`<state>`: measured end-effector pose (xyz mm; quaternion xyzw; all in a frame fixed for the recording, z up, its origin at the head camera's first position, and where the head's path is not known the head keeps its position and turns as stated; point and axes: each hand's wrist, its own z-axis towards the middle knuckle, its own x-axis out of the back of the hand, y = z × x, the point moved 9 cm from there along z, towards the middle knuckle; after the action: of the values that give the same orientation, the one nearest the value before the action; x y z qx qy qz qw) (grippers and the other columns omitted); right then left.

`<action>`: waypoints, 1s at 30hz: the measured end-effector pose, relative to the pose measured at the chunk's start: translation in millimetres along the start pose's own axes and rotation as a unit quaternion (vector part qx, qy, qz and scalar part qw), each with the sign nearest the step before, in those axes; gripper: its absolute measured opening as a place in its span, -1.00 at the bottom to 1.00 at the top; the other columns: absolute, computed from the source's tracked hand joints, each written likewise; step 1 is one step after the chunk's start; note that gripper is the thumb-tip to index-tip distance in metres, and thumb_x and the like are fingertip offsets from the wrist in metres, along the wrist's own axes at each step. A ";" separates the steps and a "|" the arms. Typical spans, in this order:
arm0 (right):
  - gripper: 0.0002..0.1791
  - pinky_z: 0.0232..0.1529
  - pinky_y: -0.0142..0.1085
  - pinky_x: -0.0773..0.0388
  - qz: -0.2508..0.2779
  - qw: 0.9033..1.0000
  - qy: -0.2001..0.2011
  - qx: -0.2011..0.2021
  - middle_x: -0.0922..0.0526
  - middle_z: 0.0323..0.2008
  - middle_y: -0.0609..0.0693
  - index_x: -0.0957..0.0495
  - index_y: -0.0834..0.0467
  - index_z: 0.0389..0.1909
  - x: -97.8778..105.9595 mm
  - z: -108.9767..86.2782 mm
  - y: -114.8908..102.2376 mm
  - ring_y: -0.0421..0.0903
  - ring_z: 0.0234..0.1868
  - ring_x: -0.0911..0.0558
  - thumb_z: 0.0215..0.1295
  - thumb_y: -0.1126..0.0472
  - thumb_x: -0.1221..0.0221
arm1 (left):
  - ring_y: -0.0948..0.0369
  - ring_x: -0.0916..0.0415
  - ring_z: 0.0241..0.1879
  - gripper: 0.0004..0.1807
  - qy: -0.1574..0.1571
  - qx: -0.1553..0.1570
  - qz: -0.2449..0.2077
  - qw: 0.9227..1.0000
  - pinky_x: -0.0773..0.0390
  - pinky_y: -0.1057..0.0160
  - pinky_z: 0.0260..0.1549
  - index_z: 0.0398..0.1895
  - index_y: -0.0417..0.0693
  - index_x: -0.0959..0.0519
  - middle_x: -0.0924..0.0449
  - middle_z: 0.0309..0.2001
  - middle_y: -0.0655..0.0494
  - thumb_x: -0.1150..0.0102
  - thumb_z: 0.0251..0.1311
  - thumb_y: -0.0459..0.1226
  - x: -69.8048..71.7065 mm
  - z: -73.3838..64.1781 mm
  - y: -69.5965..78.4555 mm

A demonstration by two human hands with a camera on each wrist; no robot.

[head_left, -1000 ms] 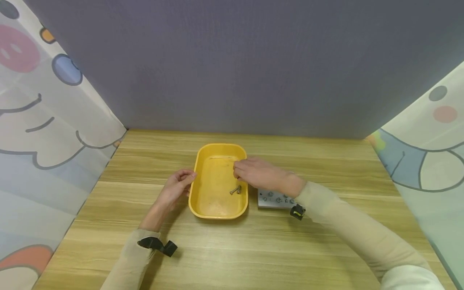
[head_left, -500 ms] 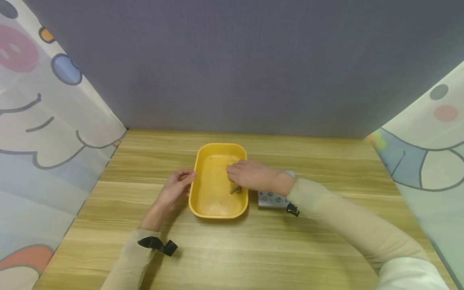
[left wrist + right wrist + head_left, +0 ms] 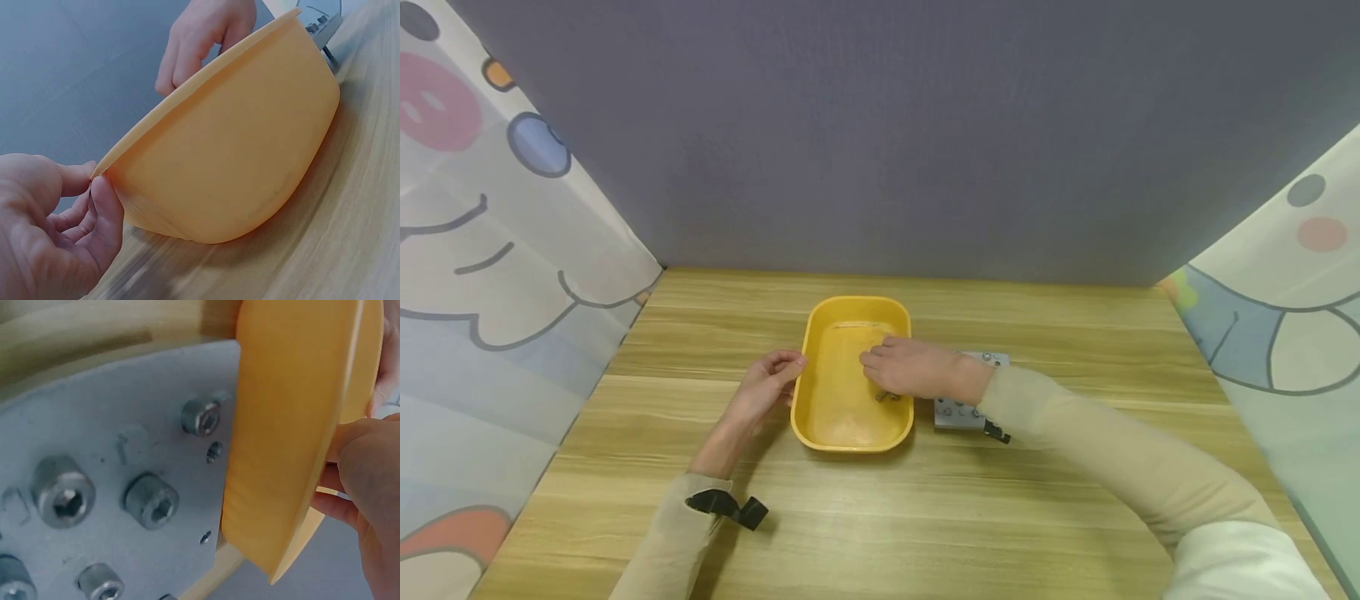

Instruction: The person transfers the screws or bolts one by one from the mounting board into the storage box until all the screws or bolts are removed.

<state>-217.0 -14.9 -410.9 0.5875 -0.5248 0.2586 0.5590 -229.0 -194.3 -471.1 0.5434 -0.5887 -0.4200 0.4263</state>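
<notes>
My left hand [image 3: 763, 387] pinches the left rim of a yellow plastic tray [image 3: 842, 412], thumb and fingertip on the edge in the left wrist view. My right hand [image 3: 917, 367] reaches over the tray's right rim, its fingers pointing down inside. I cannot tell whether its fingertips hold something. Just below that hand, small metal screws [image 3: 887, 397] lie on the tray floor, partly covered by it. Right beside the tray is a grey metal plate [image 3: 951, 417], partly under the right wrist. Socket-head screws [image 3: 65, 494] stand in it, and some bare holes show.
The wooden table [image 3: 850, 525] carries both tray and plate. A grey-purple panel [image 3: 880, 142] rises along the back edge. Cartoon-printed curtains [image 3: 512, 292] hang at the left and right sides.
My right hand has moved left and slightly down, from the tray's right rim to over its floor, covering more of the screws. More of the plate's back shows. The left hand has stayed put.
</notes>
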 end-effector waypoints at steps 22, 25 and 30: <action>-0.68 0.17 -0.26 -0.53 -0.039 0.998 -0.034 0.035 -0.58 0.22 -0.08 -0.59 0.10 0.20 -5.6 6.5 -12.2 -0.13 0.13 -0.62 0.48 0.24 -0.22 | 0.32 -0.49 -0.47 -0.56 -0.007 -0.003 -0.009 1.000 -0.55 0.40 -0.53 0.24 -0.45 -0.35 -0.61 -0.26 0.10 -0.08 0.55 -0.24 -1.2 0.4 -0.4; -0.68 0.16 -0.27 -0.53 -0.039 0.998 -0.031 0.036 -0.58 0.22 -0.09 -0.59 0.09 0.20 -4.2 6.2 -12.2 -0.13 0.13 -0.61 0.47 0.23 -0.23 | 0.32 -0.49 -0.47 -0.56 -0.006 -0.005 -0.007 1.000 -0.55 0.40 -0.52 0.24 -0.46 -0.35 -0.60 -0.26 0.09 -0.08 0.55 -0.24 -0.8 0.1 0.1; -0.68 0.19 -0.26 -0.52 -0.010 0.999 -0.023 0.027 -0.58 0.22 -0.08 -0.60 0.09 0.18 -1.1 4.1 -10.0 -0.13 0.14 -0.61 0.45 0.24 -0.26 | 0.32 -0.48 -0.48 -0.57 -0.006 -0.005 -0.008 1.000 -0.54 0.40 -0.53 0.23 -0.46 -0.35 -0.60 -0.25 0.09 -0.08 0.55 -0.25 -0.3 0.0 -0.2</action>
<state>-209.5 -20.1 -416.6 0.6136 -0.5245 0.2528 0.5333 -228.9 -194.1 -471.2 0.5432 -0.5845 -0.4298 0.4225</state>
